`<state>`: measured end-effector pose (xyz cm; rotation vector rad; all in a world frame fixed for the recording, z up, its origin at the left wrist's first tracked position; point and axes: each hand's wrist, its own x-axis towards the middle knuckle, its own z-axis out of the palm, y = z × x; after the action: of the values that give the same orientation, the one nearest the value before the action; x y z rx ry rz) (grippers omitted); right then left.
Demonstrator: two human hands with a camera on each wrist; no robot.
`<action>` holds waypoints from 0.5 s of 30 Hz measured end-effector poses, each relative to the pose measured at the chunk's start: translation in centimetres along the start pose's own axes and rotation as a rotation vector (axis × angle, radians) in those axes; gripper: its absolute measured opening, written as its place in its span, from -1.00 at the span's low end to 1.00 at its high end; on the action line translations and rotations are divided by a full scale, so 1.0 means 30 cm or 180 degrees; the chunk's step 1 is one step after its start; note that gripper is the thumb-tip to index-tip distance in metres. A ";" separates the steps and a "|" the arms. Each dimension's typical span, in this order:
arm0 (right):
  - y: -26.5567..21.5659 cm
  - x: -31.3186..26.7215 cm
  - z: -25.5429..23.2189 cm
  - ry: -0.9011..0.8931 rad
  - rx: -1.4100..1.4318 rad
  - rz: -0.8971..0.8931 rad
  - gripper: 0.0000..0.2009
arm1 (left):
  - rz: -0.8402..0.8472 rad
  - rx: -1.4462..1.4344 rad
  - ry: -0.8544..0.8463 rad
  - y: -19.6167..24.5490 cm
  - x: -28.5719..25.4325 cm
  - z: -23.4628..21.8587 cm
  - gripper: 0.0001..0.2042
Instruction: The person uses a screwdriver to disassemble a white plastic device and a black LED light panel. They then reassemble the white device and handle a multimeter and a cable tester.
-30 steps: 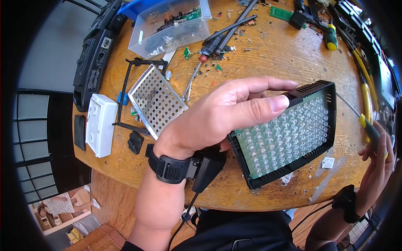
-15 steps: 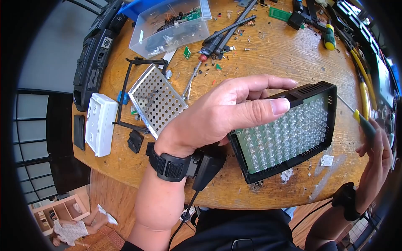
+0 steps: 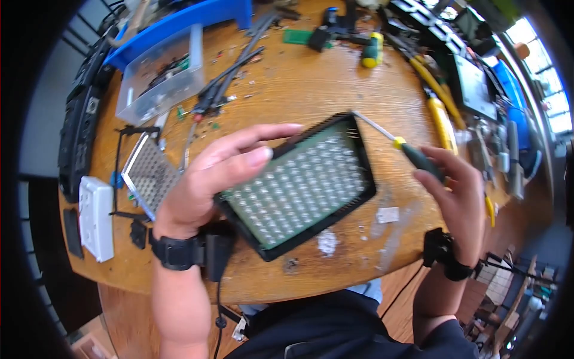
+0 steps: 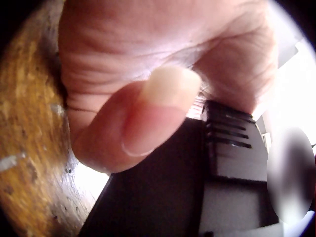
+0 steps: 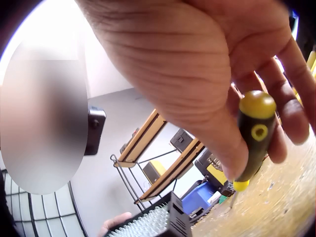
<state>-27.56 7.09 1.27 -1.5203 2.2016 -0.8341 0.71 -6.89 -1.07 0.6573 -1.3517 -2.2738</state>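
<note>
My left hand (image 3: 200, 182) grips the left end of an LED light panel (image 3: 299, 188), its thumb over the edge. Rows of clear LEDs on a green board face up inside a black vented housing (image 4: 234, 158). Between thumb and fingers, my right hand (image 3: 459, 188) holds a screwdriver (image 3: 415, 158) with a dark green handle and yellow collar. Its shaft points left, the tip right at the housing's upper right corner in the head view. In the right wrist view the handle (image 5: 256, 136) shows its yellow end, the other fingers lying loosely beside it.
A perforated metal plate (image 3: 152, 176), a black frame and a white box (image 3: 95, 218) lie at the left. Farther back stands a clear bin (image 3: 164, 78) of parts. Another screwdriver (image 3: 372, 51) and yellow-handled pliers (image 3: 441, 119) lie at the back right, with scraps scattered on the wooden table.
The head view has swung right, so the table things appear farther left. The screwdriver now lies in plainer view, its tip at the housing's corner. The left hand keeps its grip on the panel.
</note>
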 end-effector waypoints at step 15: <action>0.110 -0.015 -0.090 0.0237 -0.0722 -0.0487 -0.77 | 0.0139 0.0247 0.0147 0.005 -0.002 0.028 -0.35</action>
<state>-31.37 9.09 1.22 -1.8105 2.3225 -0.7150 0.28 -6.36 -0.57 0.6943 -1.4243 -2.1682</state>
